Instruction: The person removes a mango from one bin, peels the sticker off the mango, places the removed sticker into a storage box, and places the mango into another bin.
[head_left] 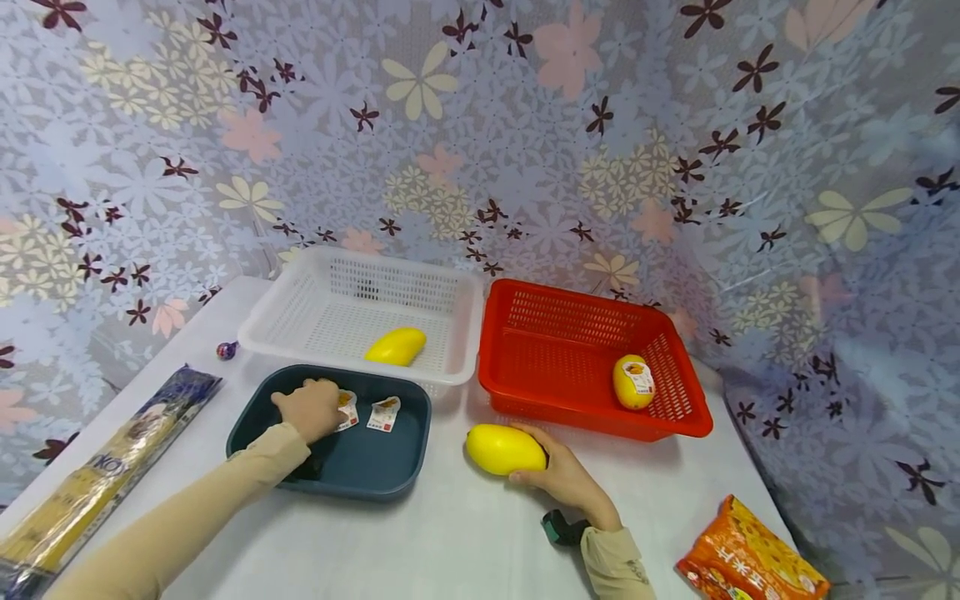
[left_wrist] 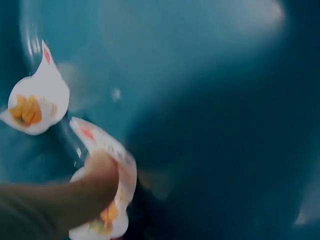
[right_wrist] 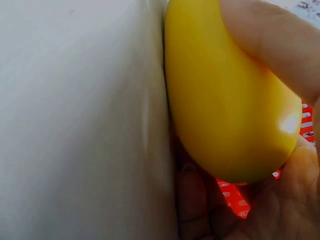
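My left hand [head_left: 313, 408] is inside the dark teal basin [head_left: 382, 483], with its fingers at a white printed label [head_left: 347, 410]. In the left wrist view a fingertip overlaps that label [left_wrist: 129, 172], which bends up around it. A second label [head_left: 384, 414] lies flat on the basin floor to the right, also seen as the other label [left_wrist: 42, 97] in the left wrist view. My right hand [head_left: 562, 475] grips a yellow mango [head_left: 504, 450] on the white table. The right wrist view shows the thumb across the mango [right_wrist: 225, 100] and fingers beneath it.
Behind stand a white basket [head_left: 277, 312] with a yellow mango [head_left: 397, 346] and a red basket [head_left: 547, 404] with a labelled mango [head_left: 630, 396]. A long noodle packet [head_left: 112, 475] and a lollipop [head_left: 227, 350] lie left; an orange snack bag [head_left: 750, 558] lies right.
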